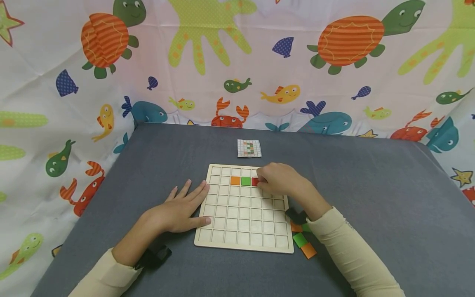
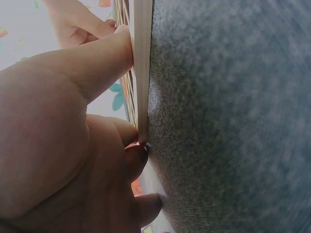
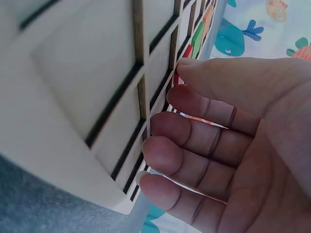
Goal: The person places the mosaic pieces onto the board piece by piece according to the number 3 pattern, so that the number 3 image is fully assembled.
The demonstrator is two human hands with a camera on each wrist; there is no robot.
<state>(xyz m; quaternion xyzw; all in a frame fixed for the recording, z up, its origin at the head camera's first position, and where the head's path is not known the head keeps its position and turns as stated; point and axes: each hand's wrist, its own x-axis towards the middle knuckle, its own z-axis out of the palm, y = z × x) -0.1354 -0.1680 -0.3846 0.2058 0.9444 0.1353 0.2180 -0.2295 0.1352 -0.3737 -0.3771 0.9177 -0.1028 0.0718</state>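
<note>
Head view: spread left hand [image 1: 182, 214] is touching the grid board [image 1: 244, 225] at nine o'clock; right hand [image 1: 280, 179] is pinching the red tile [image 1: 254, 181] near the board's one o'clock, ideally seating it squarely.

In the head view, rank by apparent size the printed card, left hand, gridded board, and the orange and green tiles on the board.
1. Gridded board
2. Left hand
3. Printed card
4. Orange tile and green tile on the board, too alike to rank.
</note>
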